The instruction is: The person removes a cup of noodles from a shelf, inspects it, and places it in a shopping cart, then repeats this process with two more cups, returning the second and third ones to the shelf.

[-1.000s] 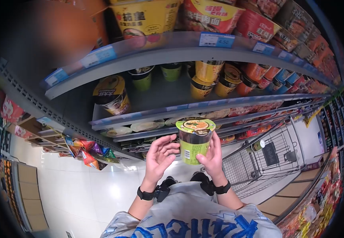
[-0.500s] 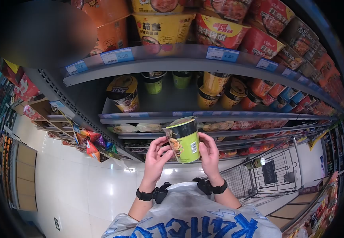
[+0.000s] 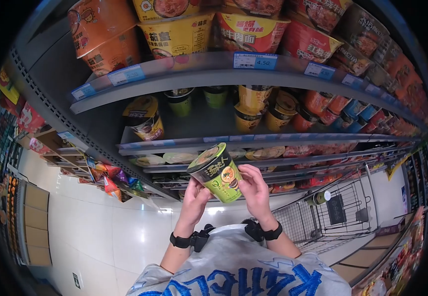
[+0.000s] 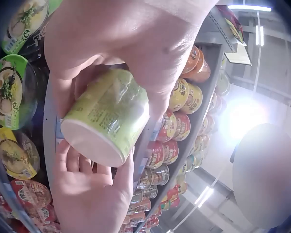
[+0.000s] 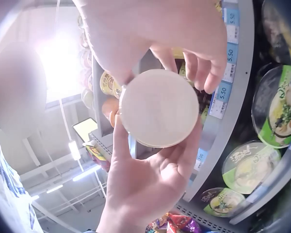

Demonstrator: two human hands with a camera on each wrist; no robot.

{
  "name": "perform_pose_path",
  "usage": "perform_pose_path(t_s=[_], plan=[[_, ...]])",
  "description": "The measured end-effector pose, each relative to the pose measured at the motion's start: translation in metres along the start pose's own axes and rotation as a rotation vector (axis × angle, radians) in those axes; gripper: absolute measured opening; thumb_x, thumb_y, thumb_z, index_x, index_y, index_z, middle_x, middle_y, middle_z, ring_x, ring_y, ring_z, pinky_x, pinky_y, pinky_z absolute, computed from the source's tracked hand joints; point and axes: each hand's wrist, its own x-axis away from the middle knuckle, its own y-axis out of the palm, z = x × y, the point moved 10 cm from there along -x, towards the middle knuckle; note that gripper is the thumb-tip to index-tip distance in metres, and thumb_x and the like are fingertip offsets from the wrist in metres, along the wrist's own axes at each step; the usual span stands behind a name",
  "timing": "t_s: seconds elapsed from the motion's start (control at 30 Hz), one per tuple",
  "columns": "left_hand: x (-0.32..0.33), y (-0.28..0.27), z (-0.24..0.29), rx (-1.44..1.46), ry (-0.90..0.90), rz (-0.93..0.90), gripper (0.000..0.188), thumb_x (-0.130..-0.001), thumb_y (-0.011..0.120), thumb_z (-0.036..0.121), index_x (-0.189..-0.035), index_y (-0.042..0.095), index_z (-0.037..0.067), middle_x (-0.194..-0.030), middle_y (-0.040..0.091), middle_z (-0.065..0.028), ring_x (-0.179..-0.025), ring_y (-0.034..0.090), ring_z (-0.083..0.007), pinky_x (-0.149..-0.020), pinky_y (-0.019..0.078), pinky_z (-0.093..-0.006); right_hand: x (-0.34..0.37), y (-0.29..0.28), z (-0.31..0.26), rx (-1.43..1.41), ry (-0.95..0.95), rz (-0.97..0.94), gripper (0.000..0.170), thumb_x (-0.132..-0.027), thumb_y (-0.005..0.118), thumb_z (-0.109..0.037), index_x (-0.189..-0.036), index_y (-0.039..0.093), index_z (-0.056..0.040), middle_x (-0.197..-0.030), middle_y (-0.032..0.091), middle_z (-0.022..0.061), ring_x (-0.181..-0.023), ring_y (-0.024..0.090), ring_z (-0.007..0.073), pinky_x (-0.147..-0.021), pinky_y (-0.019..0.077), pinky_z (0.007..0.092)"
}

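A green and black instant noodle cup (image 3: pixel 217 173) is tilted to the left between both hands in the head view, its picture label facing up. My left hand (image 3: pixel 192 201) grips its lower left side, with the thumb in front. On its lower right, my right hand (image 3: pixel 257 193) holds it by thumb and fingers. The left wrist view shows the cup's pale base and green side (image 4: pixel 109 114) under the curled left hand (image 4: pixel 121 36). Seen from the right wrist, the round white base (image 5: pixel 160 108) hides most of the cup.
A shelf of noodle cups and tubs faces me, with yellow tubs (image 3: pixel 177 39) on the upper level and a yellow-black cup (image 3: pixel 144 118) below. A shopping cart (image 3: pixel 330 209) stands at the right, a similar green cup (image 3: pixel 316 199) inside. Snack bags (image 3: pixel 108 177) hang at the left.
The cup has turned from its barcode side to its picture side and tipped to the left. My left hand, at first beside the cup, now grips it. The head view has shifted slightly.
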Motion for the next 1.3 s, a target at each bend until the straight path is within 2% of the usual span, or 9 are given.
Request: perform_pose_path(t_s=[0.27, 0.4, 0.5, 0.57, 0.8, 0.9, 0.97, 1.1, 1.3], plan=[[-0.001, 0.019, 0.009, -0.030, 0.049, -0.031, 0.071, -0.091, 0.071, 0.018, -0.146, 0.030, 0.000, -0.139, 0.047, -0.0105, -0.125, 0.049, -0.0190, -0.104, 0.0421, -0.0332, 0.000, -0.010, 0.002, -0.104, 0.023, -0.070, 0.043, -0.106, 0.042, -0.022, -0.139, 0.049, 0.0046, -0.141, 0.047, 0.0130, -0.126, 0.050, 0.0200, -0.108, 0.0357, 0.0317], [-0.001, 0.014, -0.003, 0.009, 0.014, 0.010, 0.072, -0.091, 0.071, 0.021, -0.146, 0.029, 0.001, -0.139, 0.048, -0.0104, -0.125, 0.049, -0.0184, -0.104, 0.0426, -0.0334, 0.004, -0.003, 0.014, -0.286, 0.091, -0.093, 0.051, -0.105, 0.044, -0.028, -0.143, 0.044, 0.0055, -0.141, 0.047, 0.0131, -0.128, 0.047, 0.0197, -0.110, 0.0334, 0.0324], [-0.001, 0.019, 0.003, -0.007, 0.007, 0.029, 0.073, -0.092, 0.071, 0.024, -0.147, 0.028, 0.002, -0.138, 0.048, -0.0107, -0.125, 0.049, -0.0179, -0.102, 0.0434, -0.0328, 0.006, 0.010, 0.001, -0.270, 0.012, -0.187, 0.058, -0.103, 0.051, -0.033, -0.145, 0.041, 0.0063, -0.140, 0.047, 0.0130, -0.131, 0.044, 0.0198, -0.110, 0.0331, 0.0322], [-0.002, 0.013, 0.002, 0.025, 0.016, 0.013, 0.074, -0.092, 0.071, 0.024, -0.147, 0.028, 0.002, -0.137, 0.049, -0.0107, -0.124, 0.050, -0.0180, -0.102, 0.0437, -0.0328, 0.006, 0.013, 0.003, -0.056, 0.024, -0.202, 0.065, -0.099, 0.058, -0.034, -0.146, 0.039, 0.0066, -0.137, 0.046, 0.0127, -0.131, 0.043, 0.0202, -0.109, 0.0327, 0.0317], [0.000, 0.018, 0.025, -0.023, 0.092, -0.006, 0.070, -0.089, 0.071, 0.021, -0.144, 0.035, -0.004, -0.138, 0.050, -0.0122, -0.125, 0.051, -0.0190, -0.104, 0.0417, -0.0318, 0.006, 0.020, 0.009, -0.072, 0.076, -0.280, 0.061, -0.100, 0.056, -0.028, -0.147, 0.037, 0.0069, -0.136, 0.045, 0.0120, -0.130, 0.042, 0.0197, -0.109, 0.0329, 0.0309], [-0.001, 0.014, 0.028, -0.038, 0.116, 0.011, 0.068, -0.088, 0.071, 0.019, -0.141, 0.038, -0.007, -0.139, 0.049, -0.0136, -0.128, 0.050, -0.0195, -0.106, 0.0404, -0.0318, 0.005, 0.027, 0.009, -0.069, 0.067, -0.263, 0.059, -0.102, 0.051, -0.036, -0.142, 0.044, 0.0069, -0.134, 0.050, 0.0122, -0.128, 0.046, 0.0213, -0.108, 0.0340, 0.0338], [-0.001, 0.009, 0.032, -0.037, 0.141, 0.029, 0.067, -0.088, 0.070, 0.017, -0.142, 0.037, -0.007, -0.140, 0.049, -0.0140, -0.128, 0.050, -0.0200, -0.106, 0.0403, -0.0324, 0.004, 0.027, 0.012, -0.151, 0.088, -0.206, 0.057, -0.100, 0.055, -0.013, -0.149, 0.033, 0.0063, -0.139, 0.046, 0.0129, -0.127, 0.048, 0.0199, -0.108, 0.0377, 0.0315], [-0.001, -0.005, 0.037, 0.111, 0.123, 0.105, 0.063, -0.092, 0.065, 0.010, -0.144, 0.035, -0.006, -0.141, 0.047, -0.0156, -0.128, 0.050, -0.0214, -0.108, 0.0397, -0.0337, 0.004, 0.032, 0.016, -0.243, 0.170, -0.171, 0.059, -0.098, 0.056, -0.006, -0.150, 0.030, 0.0067, -0.144, 0.046, 0.0156, -0.130, 0.048, 0.0209, -0.109, 0.0375, 0.0326], [0.000, -0.007, 0.041, -0.020, 0.167, 0.079, 0.059, -0.096, 0.059, 0.006, -0.148, 0.031, -0.003, -0.144, 0.045, -0.0161, -0.130, 0.049, -0.0216, -0.108, 0.0394, -0.0338, 0.002, 0.032, 0.022, -0.221, 0.166, -0.217, 0.061, -0.099, 0.054, -0.009, -0.150, 0.026, 0.0094, -0.149, 0.043, 0.0196, -0.136, 0.044, 0.0224, -0.112, 0.0344, 0.0328]])
